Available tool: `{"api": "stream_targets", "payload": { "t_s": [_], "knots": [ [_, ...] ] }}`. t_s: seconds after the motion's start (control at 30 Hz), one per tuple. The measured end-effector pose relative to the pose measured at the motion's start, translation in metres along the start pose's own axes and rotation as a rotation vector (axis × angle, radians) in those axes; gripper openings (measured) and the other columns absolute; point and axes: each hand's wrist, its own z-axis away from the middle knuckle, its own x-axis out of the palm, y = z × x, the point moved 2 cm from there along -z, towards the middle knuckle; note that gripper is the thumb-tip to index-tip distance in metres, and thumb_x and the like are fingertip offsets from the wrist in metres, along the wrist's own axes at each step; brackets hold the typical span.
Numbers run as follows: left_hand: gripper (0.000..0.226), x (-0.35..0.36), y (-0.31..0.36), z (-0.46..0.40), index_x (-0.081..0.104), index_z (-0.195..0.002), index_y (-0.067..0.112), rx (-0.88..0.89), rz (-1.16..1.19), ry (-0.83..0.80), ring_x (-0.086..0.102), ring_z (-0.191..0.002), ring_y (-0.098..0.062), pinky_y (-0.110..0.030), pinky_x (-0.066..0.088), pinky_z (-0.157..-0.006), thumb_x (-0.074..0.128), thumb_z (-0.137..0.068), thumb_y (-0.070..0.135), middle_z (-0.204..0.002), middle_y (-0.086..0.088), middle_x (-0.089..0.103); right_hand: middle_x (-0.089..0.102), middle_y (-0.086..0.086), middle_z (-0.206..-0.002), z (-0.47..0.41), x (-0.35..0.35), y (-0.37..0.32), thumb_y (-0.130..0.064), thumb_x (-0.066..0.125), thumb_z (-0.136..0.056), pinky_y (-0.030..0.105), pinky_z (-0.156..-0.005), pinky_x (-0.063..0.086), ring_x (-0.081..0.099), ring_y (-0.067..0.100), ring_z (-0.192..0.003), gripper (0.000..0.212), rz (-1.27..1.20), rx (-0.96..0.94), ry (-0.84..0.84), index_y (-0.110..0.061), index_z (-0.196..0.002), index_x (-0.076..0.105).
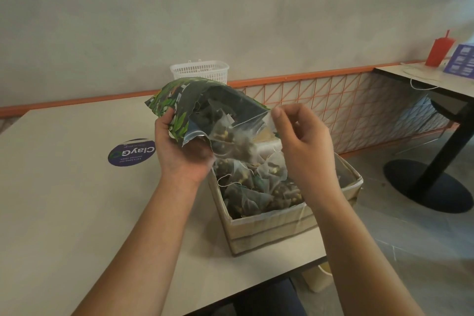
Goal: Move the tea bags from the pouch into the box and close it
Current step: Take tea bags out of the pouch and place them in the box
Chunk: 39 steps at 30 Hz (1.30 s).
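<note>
The left hand [182, 146] clasps the pouch [195, 102] by its printed side; the right hand [302, 141] pinches the far lip of its mouth, spreading it open. The pouch hangs tipped, mouth down, over the open box [282, 223] on the table [64, 200]. Tea bags [246, 187] spill from the mouth and heap in the box. They look light, soft and crushable, with strings that may snag; the film looks thin and slick, so I would hold it at the edges

A glossy printed foil pouch [179, 100], sheer mesh tea bags [246, 187], a matt cardboard box [269, 226] sat on a smooth table [64, 187].
</note>
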Motion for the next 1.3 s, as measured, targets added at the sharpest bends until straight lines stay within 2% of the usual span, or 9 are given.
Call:
{"api": "stream_targets", "payload": {
  "t_s": [0.17,0.3,0.43,0.57,0.63,0.77,0.87,1.17,1.3],
  "knots": [
    [0.040,0.009,-0.005,0.009,0.079,-0.091,0.018,-0.013,-0.018,0.067,0.052,-0.132,-0.028,-0.045,0.040,-0.109,0.052,-0.089,0.047,-0.130,-0.007,0.065,0.068,-0.001,-0.079,-0.007,0.004,0.001,-0.029,0.051,-0.098,0.022,-0.054,0.045,0.050,0.007,-0.057,0.014,0.069,0.060,-0.158,-0.019,-0.095,0.060],
    [0.040,0.006,-0.005,0.008,0.079,-0.093,0.018,-0.006,-0.026,0.046,0.049,-0.136,-0.026,-0.044,0.038,-0.111,0.052,-0.089,0.048,-0.125,-0.005,0.064,0.069,0.005,-0.086,-0.010,-0.006,-0.005,-0.026,0.049,-0.099,0.018,-0.053,0.047,0.052,0.009,-0.058,0.020,-0.076,0.141,-0.120,-0.010,-0.101,0.060],
    [0.039,0.002,-0.005,0.005,0.076,-0.101,0.018,-0.018,-0.015,0.012,0.045,-0.139,-0.028,-0.048,0.032,-0.115,0.053,-0.089,0.047,-0.135,-0.006,0.059,0.074,0.002,-0.088,-0.016,-0.018,-0.004,-0.029,0.045,-0.101,0.026,-0.062,0.050,0.058,0.009,-0.064,0.026,-0.163,0.243,-0.144,-0.007,-0.108,0.058],
    [0.038,0.004,-0.008,0.005,0.071,-0.108,0.021,-0.008,-0.036,0.054,0.047,-0.138,-0.029,-0.050,0.034,-0.113,0.053,-0.088,0.047,-0.145,-0.007,0.055,0.072,0.001,-0.077,-0.014,-0.023,0.000,-0.030,0.046,-0.100,0.026,-0.062,0.048,0.059,0.009,-0.065,0.028,-0.192,0.291,-0.156,-0.007,-0.108,0.059],
    [0.038,0.004,-0.010,0.005,0.069,-0.109,0.020,-0.005,-0.029,0.053,0.047,-0.138,-0.028,-0.048,0.037,-0.111,0.051,-0.090,0.047,-0.137,-0.007,0.060,0.067,0.000,-0.072,-0.015,-0.028,0.004,-0.031,0.048,-0.099,0.026,-0.063,0.048,0.059,0.009,-0.064,0.029,-0.211,0.308,-0.121,-0.007,-0.109,0.062],
    [0.039,0.002,-0.010,0.003,0.069,-0.111,0.020,-0.010,-0.030,0.025,0.043,-0.140,-0.027,-0.047,0.033,-0.114,0.050,-0.091,0.047,-0.132,-0.006,0.059,0.062,-0.004,-0.069,-0.019,-0.043,0.007,-0.031,0.050,-0.099,0.028,-0.065,0.045,0.054,0.011,-0.063,0.022,-0.267,0.304,-0.048,-0.013,-0.100,0.063],
    [0.038,-0.001,-0.010,0.001,0.073,-0.107,0.019,-0.014,-0.019,0.031,0.044,-0.140,-0.028,-0.048,0.032,-0.115,0.053,-0.090,0.046,-0.145,-0.005,0.055,0.058,-0.005,-0.068,-0.024,-0.054,0.006,-0.030,0.052,-0.098,0.025,-0.061,0.042,0.049,0.009,-0.061,0.016,-0.340,0.280,0.015,-0.019,-0.091,0.061],
    [0.044,-0.001,-0.010,-0.001,0.063,-0.122,0.021,-0.009,-0.017,0.018,0.043,-0.141,-0.028,-0.046,0.032,-0.115,0.051,-0.091,0.048,-0.153,-0.005,0.044,0.056,-0.003,-0.074,-0.037,-0.059,0.031,-0.030,0.046,-0.101,0.026,-0.063,0.048,0.052,0.007,-0.059,0.022,-0.280,0.291,0.060,-0.011,-0.102,0.057],
    [0.043,-0.001,-0.009,-0.001,0.064,-0.122,0.022,-0.003,-0.024,0.032,0.045,-0.139,-0.028,-0.046,0.034,-0.113,0.050,-0.091,0.049,-0.151,-0.005,0.046,0.059,0.001,-0.080,-0.037,-0.056,0.042,-0.030,0.042,-0.102,0.027,-0.066,0.050,0.056,0.014,-0.068,0.025,-0.249,0.293,0.069,-0.008,-0.109,0.054]
  ]
}}
